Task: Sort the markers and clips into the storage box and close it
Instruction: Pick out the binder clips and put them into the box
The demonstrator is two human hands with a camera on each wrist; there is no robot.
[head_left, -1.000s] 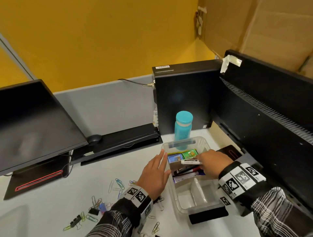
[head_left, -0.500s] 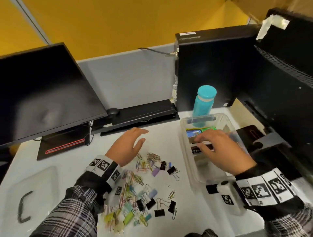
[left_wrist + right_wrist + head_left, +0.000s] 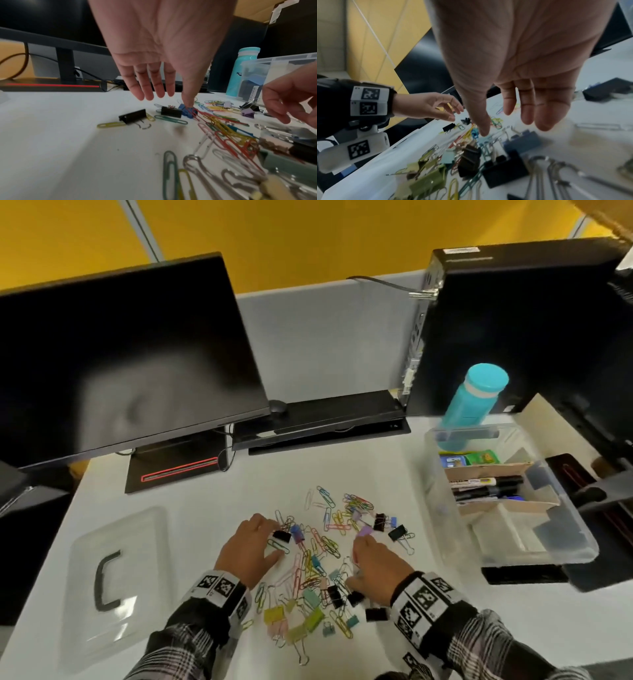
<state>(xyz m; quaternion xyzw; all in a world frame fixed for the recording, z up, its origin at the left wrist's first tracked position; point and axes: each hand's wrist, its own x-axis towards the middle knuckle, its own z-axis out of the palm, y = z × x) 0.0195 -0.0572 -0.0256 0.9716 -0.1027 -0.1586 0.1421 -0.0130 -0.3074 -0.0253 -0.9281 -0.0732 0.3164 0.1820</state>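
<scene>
A scattered pile of coloured paper clips and binder clips (image 3: pixel 322 556) lies on the white desk in front of me. My left hand (image 3: pixel 251 546) hovers over the pile's left edge, fingers straight, near a black binder clip (image 3: pixel 133 118). My right hand (image 3: pixel 375 565) hangs palm down over the pile's right side, fingers relaxed, holding nothing (image 3: pixel 515 119). The clear storage box (image 3: pixel 442 508) stands open at the right, with several markers (image 3: pixel 486 489) lying in a cardboard tray inside it. Its clear lid (image 3: pixel 116 580) with a black handle lies flat at the left.
A teal bottle (image 3: pixel 474 402) stands behind the box, beside a black computer tower (image 3: pixel 513 320). A dark monitor (image 3: pixel 120 354) on its stand fills the back left, a black keyboard (image 3: pixel 322 422) lies behind the clips. A second monitor's base (image 3: pixel 589 494) crowds the right edge.
My right hand left the box and came down over the clip pile. The left hand moved nearer onto the pile's left edge. My head view swung down and left.
</scene>
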